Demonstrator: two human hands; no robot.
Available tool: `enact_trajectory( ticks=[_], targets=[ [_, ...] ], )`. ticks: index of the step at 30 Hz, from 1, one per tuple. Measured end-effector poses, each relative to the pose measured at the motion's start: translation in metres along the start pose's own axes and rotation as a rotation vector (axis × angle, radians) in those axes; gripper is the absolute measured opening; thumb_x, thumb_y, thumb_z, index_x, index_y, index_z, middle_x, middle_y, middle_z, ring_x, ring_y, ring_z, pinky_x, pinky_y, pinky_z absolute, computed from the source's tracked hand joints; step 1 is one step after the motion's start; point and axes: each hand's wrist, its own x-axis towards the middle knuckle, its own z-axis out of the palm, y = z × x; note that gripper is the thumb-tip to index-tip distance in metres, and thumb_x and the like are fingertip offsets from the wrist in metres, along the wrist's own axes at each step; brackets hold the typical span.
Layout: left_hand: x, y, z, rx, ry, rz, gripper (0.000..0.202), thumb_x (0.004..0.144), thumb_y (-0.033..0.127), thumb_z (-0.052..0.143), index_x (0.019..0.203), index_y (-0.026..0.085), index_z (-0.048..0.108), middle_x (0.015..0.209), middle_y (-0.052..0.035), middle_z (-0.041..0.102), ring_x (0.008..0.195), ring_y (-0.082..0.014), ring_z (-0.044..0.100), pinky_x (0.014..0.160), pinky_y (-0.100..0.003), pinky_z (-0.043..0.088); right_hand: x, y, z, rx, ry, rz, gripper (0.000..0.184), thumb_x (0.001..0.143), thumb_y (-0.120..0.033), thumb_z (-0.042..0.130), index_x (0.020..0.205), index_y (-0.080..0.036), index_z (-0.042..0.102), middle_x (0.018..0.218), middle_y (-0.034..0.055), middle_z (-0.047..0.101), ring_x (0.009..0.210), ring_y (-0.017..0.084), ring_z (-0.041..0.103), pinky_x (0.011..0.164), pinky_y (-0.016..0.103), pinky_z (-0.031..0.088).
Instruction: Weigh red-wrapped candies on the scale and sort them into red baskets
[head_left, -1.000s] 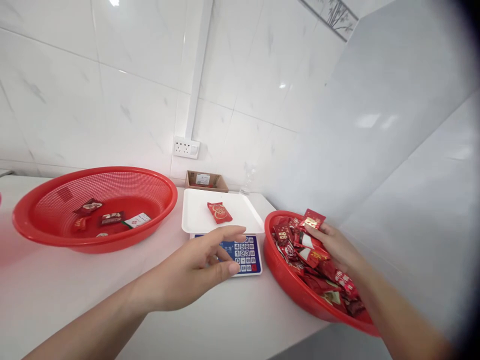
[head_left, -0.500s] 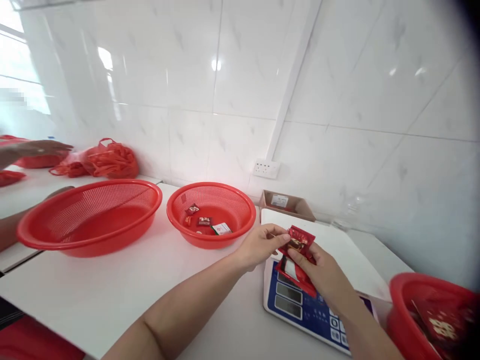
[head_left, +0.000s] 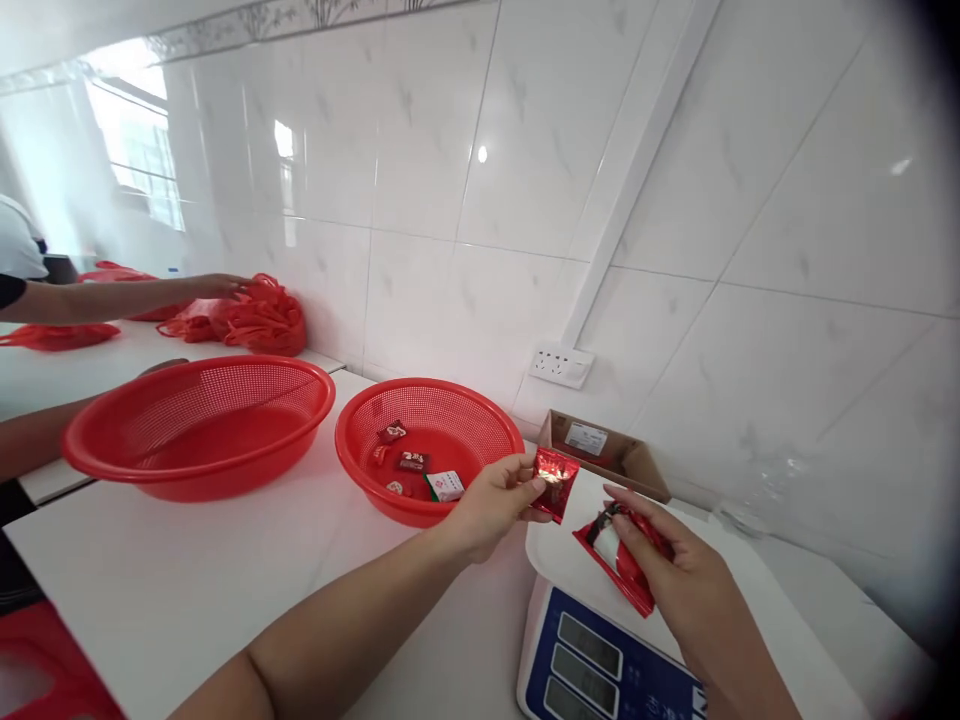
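My left hand [head_left: 499, 505] pinches a small shiny red snack packet [head_left: 555, 482] by its left edge, close to the rim of a red plastic basket [head_left: 427, 388]. In that basket lie several small wrapped snacks, among them a white and green packet [head_left: 445, 486]. My right hand [head_left: 671, 560] is closed around red packets [head_left: 626, 555], one with a white patch; how many is hidden by the fingers. Both hands are above the white pan of a blue-fronted weighing scale [head_left: 592, 660].
A larger red basket [head_left: 202, 480] stands at the left. Behind the scale, against the tiled wall, sits an open cardboard box [head_left: 600, 445] below a wall socket [head_left: 561, 365]. A co-worker's arm [head_left: 142, 297] reaches to a heap of red bags [head_left: 266, 315].
My hands have come apart: the left has drawn one packet away to the left, while the right keeps the others. The view has shifted, and the co-worker's hand has reached the red bags.
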Motion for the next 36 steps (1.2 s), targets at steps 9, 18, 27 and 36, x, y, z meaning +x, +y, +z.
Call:
enact_trajectory(
  ticks=[9,18,27,36],
  targets=[
    [0.000,-0.013,0.004,0.081,0.044,-0.025,0.041,0.067,0.043,0.070,0.094,0.015,0.059,0.087,-0.0044,0.062,0.074,-0.0136,0.059,0.064,-0.025,0.044,-0.001,0.003,-0.001,-0.104,-0.006,0.058,0.051,0.070,-0.057,0.054,0.103,-0.021,0.066,0.063,0.0020,0.062,0.057,0.017,0.055,0.054,0.027,0.046],
    [0.001,-0.017,0.003,0.090,0.089,0.028,0.041,0.064,0.043,0.072,0.089,0.013,0.059,0.076,-0.0020,0.061,0.068,-0.0121,0.056,0.063,-0.025,0.042,-0.004,0.003,-0.016,-0.154,0.102,0.068,0.057,0.070,-0.058,0.053,0.120,-0.029,0.056,0.108,0.0037,0.062,0.091,0.024,0.060,0.071,0.032,0.048],
    [0.000,-0.019,0.006,0.008,0.105,0.008,0.044,0.060,0.030,0.078,0.092,0.012,0.054,0.090,-0.0076,0.062,0.082,-0.0170,0.060,0.077,-0.034,0.046,-0.007,0.000,-0.018,-0.157,0.118,0.066,0.057,0.072,-0.052,0.054,0.124,-0.031,0.052,0.112,0.0039,0.060,0.096,0.026,0.059,0.075,0.035,0.048],
    [-0.003,-0.032,0.004,0.345,-0.056,-0.016,0.056,0.074,0.018,0.066,0.127,0.018,0.047,0.131,-0.0129,0.047,0.120,-0.0233,0.045,0.102,-0.039,0.033,-0.009,0.000,-0.019,0.154,0.078,0.042,0.062,0.070,-0.046,0.062,0.129,-0.035,0.045,0.125,0.0014,0.054,0.104,0.024,0.056,0.079,0.028,0.051]
  ],
)
